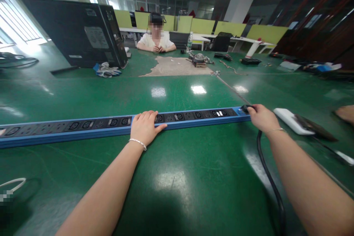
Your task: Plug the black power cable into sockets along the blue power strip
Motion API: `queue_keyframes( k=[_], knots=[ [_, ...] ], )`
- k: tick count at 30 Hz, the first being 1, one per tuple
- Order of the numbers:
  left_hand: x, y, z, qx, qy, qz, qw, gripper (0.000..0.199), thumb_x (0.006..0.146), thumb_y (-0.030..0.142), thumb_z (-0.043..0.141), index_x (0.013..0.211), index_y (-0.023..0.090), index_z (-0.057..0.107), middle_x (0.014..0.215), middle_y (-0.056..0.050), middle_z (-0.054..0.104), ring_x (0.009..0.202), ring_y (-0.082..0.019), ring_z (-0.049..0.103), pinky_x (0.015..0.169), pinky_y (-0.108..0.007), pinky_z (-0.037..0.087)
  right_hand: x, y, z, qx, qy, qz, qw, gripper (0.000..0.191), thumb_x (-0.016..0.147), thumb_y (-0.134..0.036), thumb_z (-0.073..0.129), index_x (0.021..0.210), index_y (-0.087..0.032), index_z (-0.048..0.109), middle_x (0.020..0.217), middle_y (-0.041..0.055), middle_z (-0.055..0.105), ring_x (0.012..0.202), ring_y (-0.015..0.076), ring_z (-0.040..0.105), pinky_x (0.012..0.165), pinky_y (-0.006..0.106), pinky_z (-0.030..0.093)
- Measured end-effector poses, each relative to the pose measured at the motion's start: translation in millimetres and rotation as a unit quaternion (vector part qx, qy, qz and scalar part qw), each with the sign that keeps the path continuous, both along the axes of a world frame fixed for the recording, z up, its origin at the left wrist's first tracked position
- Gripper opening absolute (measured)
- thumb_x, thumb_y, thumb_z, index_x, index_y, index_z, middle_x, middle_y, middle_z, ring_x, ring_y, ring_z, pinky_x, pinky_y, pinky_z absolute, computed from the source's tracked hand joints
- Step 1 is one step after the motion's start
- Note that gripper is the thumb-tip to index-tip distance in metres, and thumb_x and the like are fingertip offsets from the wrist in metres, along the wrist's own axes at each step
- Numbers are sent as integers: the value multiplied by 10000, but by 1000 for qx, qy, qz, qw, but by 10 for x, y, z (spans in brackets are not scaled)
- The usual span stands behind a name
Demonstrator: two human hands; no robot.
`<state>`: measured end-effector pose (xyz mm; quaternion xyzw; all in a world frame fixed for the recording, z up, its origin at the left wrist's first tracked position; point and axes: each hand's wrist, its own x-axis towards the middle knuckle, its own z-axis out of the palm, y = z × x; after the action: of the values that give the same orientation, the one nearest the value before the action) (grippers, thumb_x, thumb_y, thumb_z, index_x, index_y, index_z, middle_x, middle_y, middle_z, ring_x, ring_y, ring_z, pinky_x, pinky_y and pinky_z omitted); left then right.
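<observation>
A long blue power strip point(188, 121) with a row of black sockets lies across the green table, running out of view at the left. Over its middle lies my left hand point(145, 127), fingers curled across the top toward the far edge and thumb along the near side, gripping it. At the strip's right end, my right hand point(261, 118) is closed on a black plug point(245, 108); the fingers hide part of it. I cannot tell how far the plug sits in the end inlet. A thick black cable point(267, 171) hangs from below that hand toward the bottom edge.
Right of my right hand lie a white power adapter-like block point(293, 121) and a dark flat object point(315, 127). Farther back are a black computer case point(74, 33), gloves point(107, 70), cardboard point(174, 67) and a water bottle point(190, 41). Another person point(156, 40) sits opposite.
</observation>
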<state>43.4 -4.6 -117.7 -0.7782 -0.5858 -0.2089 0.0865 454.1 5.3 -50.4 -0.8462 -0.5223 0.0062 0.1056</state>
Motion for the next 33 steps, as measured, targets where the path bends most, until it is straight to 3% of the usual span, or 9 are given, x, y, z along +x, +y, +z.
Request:
queue_keyframes(
  k=[19,25,33],
  knots=[
    [-3,5,-18,12,0,-3,1000,559,800,586,427,1182,189,520,1185,-107,582,1116,-250,492,951,-400,314,20,106,-146,-40,-25,39,998,505,875,-403,286,1228,-110,497,1140,220,584,982,305,567,775,348,387],
    [1,0,-7,3,6,-4,1000,576,801,588,424,1187,170,516,1186,-114,580,1117,-255,491,943,-402,320,83,162,-282,-19,-48,24,998,479,864,-399,314,1242,-170,499,1086,157,623,933,284,597,781,372,430],
    [3,-5,0,1,6,0,1000,584,802,588,415,1191,165,518,1183,-117,583,1120,-256,488,951,-406,312,98,158,-338,2,-37,36,999,488,878,-398,310,1263,-146,473,1072,167,627,924,273,601,788,374,441]
  ],
)
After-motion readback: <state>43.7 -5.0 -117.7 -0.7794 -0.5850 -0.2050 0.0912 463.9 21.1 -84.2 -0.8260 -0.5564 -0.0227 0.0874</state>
